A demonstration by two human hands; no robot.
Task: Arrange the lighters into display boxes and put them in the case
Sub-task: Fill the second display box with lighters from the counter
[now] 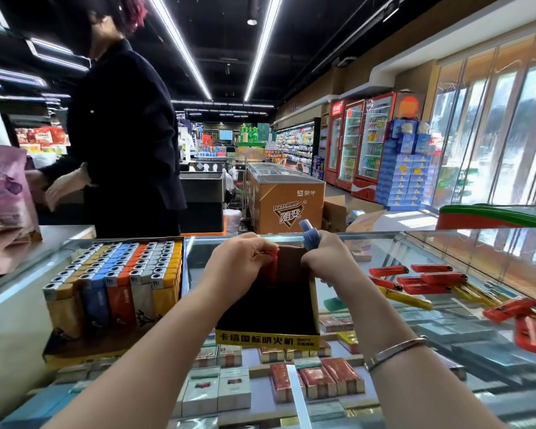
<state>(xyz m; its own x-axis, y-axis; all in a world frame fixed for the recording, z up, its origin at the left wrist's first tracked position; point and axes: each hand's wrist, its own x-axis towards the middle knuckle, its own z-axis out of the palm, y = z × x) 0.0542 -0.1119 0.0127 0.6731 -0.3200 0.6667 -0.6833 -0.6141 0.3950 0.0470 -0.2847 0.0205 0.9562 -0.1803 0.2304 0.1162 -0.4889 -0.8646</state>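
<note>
An empty black display box [270, 308] with a yellow front strip stands on the glass case [464, 252] in front of me. My left hand [239, 258] pinches a red lighter [273, 267] at the box's far left corner. My right hand [325, 258] grips a blue lighter [310, 235] over the far right corner. Several red lighters [427, 278] and yellow lighters [406, 298] lie loose on the glass to the right. A full display box of lighters [118, 283] stands to the left.
Cigarette packs [319, 382] show under the glass near me. A person in a dark jacket [124, 137] stands behind the counter at the left, by a pink bag [3, 187]. Freezers and drink fridges stand farther back.
</note>
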